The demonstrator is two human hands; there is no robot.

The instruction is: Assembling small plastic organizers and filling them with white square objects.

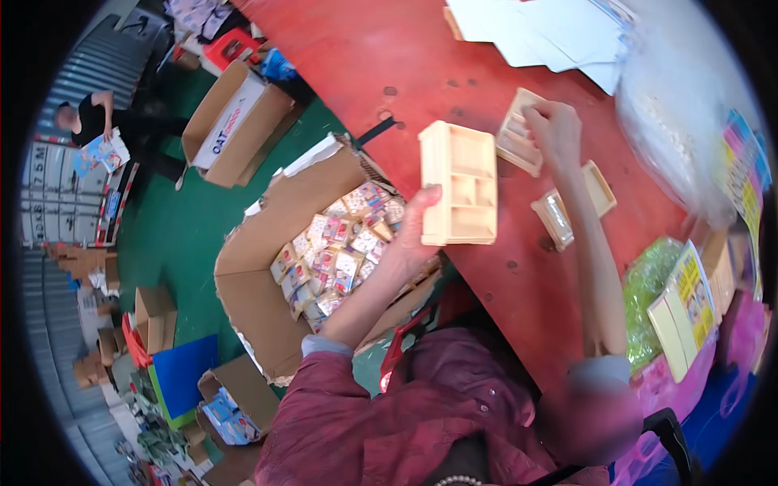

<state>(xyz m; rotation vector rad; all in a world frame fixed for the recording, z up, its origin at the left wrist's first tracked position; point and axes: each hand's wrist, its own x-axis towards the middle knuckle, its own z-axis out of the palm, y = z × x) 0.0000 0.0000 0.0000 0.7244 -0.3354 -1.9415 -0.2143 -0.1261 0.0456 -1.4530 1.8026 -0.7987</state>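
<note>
Across the upper right of the view we see the red counter (389, 57), the largest thing here, its near edge running down toward our body. Beside it on the green floor (174, 235) stands a big open cardboard box (259, 275), filled with small colourful packets (340, 251) lying in rows. Farther off on the floor sits a second, smaller cardboard carton (231, 125), and a person in black (89, 117) is at work at the far left. A stack of white sheets (551, 32) lies at the far end of the counter, and a green bag (648, 283) lies at its right end, next to yellow printed cartons (689, 304).

Our left hand (413, 235) grips a pale wooden tray with compartments (458, 182) by its lower left corner, thumb up along the edge, holding it over the counter's near edge and just above the box. Our right hand (555, 130) is closed on a smaller wooden tray (515, 138) that rests tilted on the counter, fingers curled over its top right corner. Just below that arm, a small wooden piece with a clear wrapped packet (555, 219) lies on the counter.
</note>
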